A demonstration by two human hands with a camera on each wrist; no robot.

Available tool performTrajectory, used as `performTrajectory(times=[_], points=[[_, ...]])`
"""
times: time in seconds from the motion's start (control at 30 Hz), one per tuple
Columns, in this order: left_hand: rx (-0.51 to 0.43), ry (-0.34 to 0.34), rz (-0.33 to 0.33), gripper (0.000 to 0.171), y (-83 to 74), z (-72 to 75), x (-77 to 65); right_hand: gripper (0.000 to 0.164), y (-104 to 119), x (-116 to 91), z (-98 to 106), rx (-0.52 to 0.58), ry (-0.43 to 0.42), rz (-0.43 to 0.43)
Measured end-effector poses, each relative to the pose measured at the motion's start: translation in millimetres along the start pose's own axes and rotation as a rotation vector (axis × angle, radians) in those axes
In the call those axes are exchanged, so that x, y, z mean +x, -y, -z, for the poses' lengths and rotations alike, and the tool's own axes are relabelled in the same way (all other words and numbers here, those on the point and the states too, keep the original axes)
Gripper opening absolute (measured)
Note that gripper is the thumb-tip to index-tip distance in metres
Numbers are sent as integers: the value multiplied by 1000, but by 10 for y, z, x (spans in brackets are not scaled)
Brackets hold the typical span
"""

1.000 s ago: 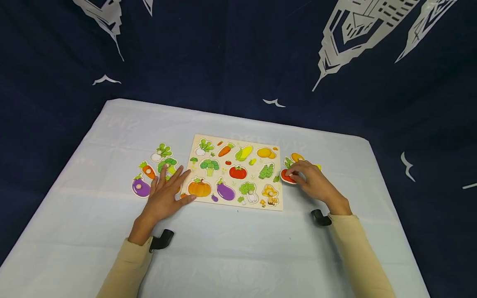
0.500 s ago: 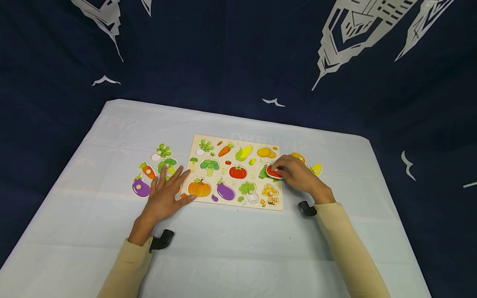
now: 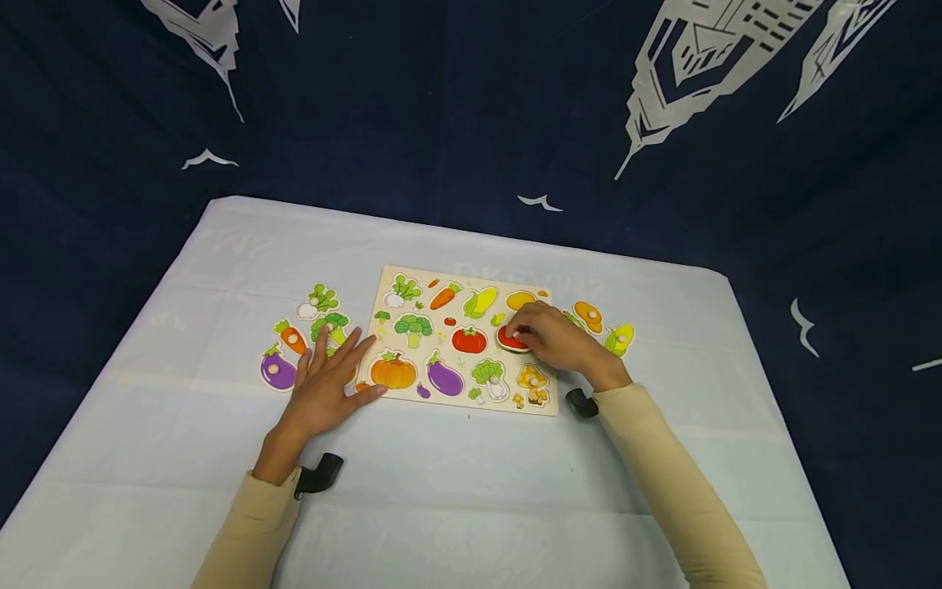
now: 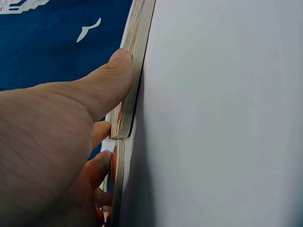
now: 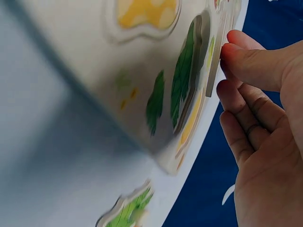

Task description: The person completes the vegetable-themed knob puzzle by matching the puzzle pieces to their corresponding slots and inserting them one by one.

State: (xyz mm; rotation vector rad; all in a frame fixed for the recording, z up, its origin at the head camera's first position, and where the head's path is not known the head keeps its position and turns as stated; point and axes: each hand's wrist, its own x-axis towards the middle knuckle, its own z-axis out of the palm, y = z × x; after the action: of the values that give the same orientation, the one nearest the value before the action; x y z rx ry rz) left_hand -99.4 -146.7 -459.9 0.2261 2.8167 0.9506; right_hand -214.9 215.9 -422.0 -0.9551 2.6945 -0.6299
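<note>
A wooden puzzle board (image 3: 441,323) printed with vegetables lies on the table. My right hand (image 3: 555,337) pinches a red tomato puzzle piece (image 3: 509,340) just above the board, to the right of the printed tomato. In the right wrist view, the piece (image 5: 214,71) shows edge-on at the fingertips, near the green artichoke picture (image 5: 183,75). My left hand (image 3: 324,393) lies with fingers spread over the board's left edge and the loose pieces beside it. Seen from the left wrist, its thumb touches the board's side (image 4: 137,61). Some pieces under those fingers are hidden.
Left of the board lie loose knobbed pieces: a radish (image 3: 316,304), broccoli (image 3: 338,323), carrot (image 3: 291,336) and eggplant (image 3: 276,370). On the right are a potato piece (image 3: 587,316), a corn piece (image 3: 621,339) and a partly covered green piece. A dark curtain (image 3: 441,123) hangs behind the table.
My right hand has carried the tomato piece leftward from the pieces on the right to above the board, uncovering the potato and corn pieces. The left hand has stayed still.
</note>
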Motion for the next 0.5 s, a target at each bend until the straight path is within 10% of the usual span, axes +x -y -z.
performTrajectory(times=[0.5], points=[[0,-5,4,82,19,-3,9,14,217,247,-142,9,37,86]])
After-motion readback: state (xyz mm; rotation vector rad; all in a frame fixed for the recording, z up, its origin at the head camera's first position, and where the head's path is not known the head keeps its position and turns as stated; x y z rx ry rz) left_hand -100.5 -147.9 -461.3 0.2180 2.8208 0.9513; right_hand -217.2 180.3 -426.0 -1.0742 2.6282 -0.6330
